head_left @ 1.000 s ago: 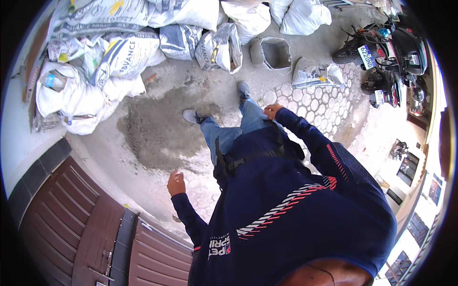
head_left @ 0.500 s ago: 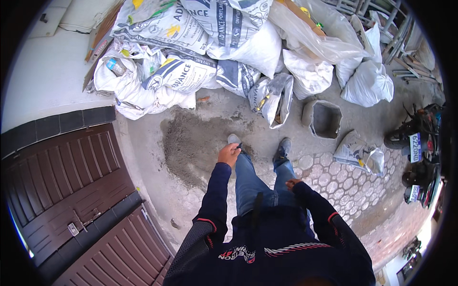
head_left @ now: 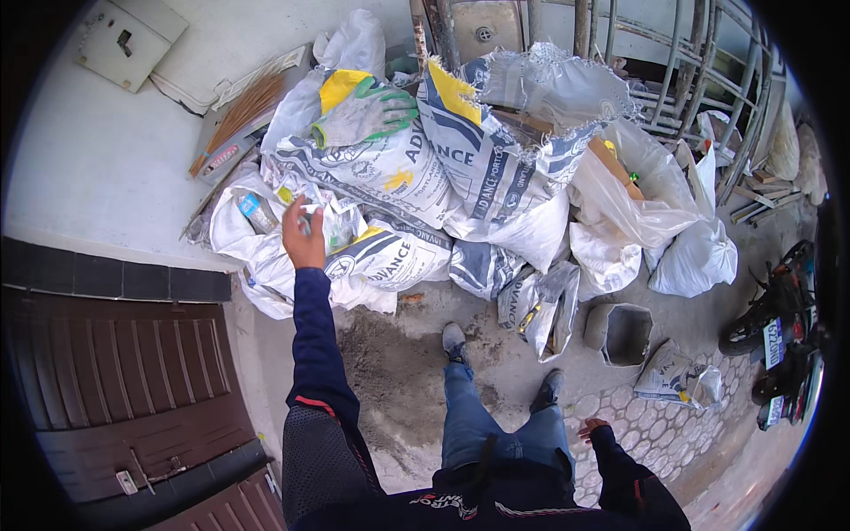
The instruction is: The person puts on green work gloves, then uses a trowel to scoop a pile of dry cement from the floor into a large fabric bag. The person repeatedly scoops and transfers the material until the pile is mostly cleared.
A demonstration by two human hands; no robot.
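Note:
My left hand [head_left: 305, 237] reaches forward over an open white sack [head_left: 232, 232] stuffed with rubbish, its fingers apart and slightly bent. Crumpled plastic packaging [head_left: 341, 219] shows just beyond the fingertips; whether they touch it cannot be told. Beside the hand, a clear plastic bottle [head_left: 257, 212] with a blue label lies in the sack's mouth. Low at my right side hangs my right hand [head_left: 593, 428], fingers loosely spread, with nothing in it. A grey and green work glove [head_left: 367, 115] rests on a filled cement sack [head_left: 390, 173] farther back.
More filled sacks [head_left: 505, 168] are heaped along the wall. A hollow concrete block [head_left: 620, 334] and a crumpled cement bag [head_left: 677, 376] stand on the ground at right, near parked motorcycles [head_left: 770, 305]. Grey powder [head_left: 390, 363] covers the ground by my feet. A brown metal door [head_left: 124, 372] is at left.
My left hand has gone from in front of my legs to over the rubbish sack, and its pinched fingers have parted. My view has tilted up toward the heap; my feet have stepped nearer.

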